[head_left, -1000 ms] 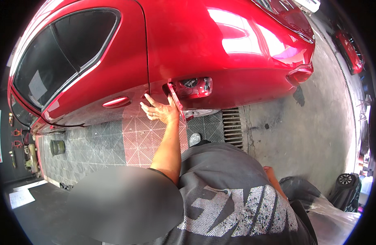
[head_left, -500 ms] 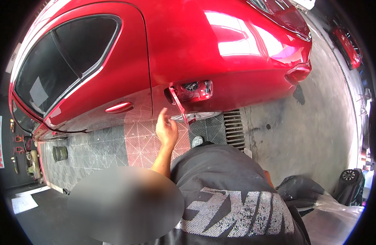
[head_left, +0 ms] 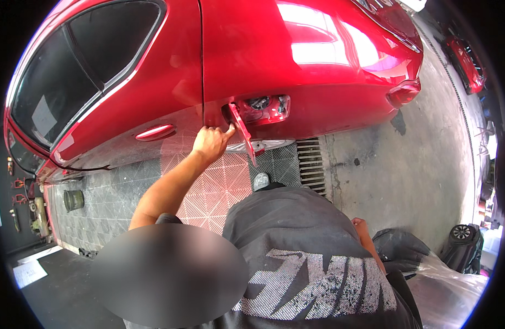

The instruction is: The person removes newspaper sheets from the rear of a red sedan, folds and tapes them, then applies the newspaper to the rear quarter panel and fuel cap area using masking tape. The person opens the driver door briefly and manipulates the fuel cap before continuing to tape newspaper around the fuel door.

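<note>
1. The left hand is resting up by the side of the red car, just left of the little fuel flap.
2. Its fingers are sitting half bent and close together, and the knuckles are showing on top.
3. The finger nearest the flap is pointing at its edge (the tips are hiding, so I cannot tell if they are touching or gripping it).
4. The flap is standing open and sticking out from the car, between the left hand and the fuel hole.
5. The right hand is hanging near the person's right side, next to the dark shirt. It is showing only a bit, so I cannot tell if its fingers are holding anything.
6. The red door handle is sitting left of the left hand.
7. Red floor tiles are lying below, and one shoe is peeking out past the shirt.
</note>
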The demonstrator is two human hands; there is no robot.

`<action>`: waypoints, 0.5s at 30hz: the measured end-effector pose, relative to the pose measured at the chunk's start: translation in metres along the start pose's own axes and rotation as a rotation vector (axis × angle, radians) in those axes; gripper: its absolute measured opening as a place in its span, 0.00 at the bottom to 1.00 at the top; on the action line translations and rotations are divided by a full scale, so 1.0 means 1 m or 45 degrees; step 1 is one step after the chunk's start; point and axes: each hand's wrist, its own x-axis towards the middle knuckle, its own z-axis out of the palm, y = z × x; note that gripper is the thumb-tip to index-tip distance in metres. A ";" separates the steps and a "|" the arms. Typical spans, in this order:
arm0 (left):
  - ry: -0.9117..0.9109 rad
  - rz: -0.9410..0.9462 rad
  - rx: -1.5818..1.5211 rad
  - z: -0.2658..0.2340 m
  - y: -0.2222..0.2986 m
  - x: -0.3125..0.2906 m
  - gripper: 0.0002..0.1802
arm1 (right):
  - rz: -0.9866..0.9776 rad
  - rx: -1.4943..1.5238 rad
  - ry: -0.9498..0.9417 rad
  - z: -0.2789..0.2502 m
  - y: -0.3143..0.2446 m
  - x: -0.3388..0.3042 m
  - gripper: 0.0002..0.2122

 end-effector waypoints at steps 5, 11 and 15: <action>-0.440 0.403 -0.075 -0.034 -0.012 0.005 0.19 | -0.037 -0.022 -0.018 0.013 -0.028 -0.001 0.08; 0.064 -0.354 -1.243 0.014 0.040 -0.040 0.16 | -0.017 0.023 0.006 0.060 0.058 0.015 0.07; 0.310 -1.140 -2.025 0.051 0.073 -0.048 0.31 | -0.033 -0.113 0.051 0.076 0.131 0.018 0.10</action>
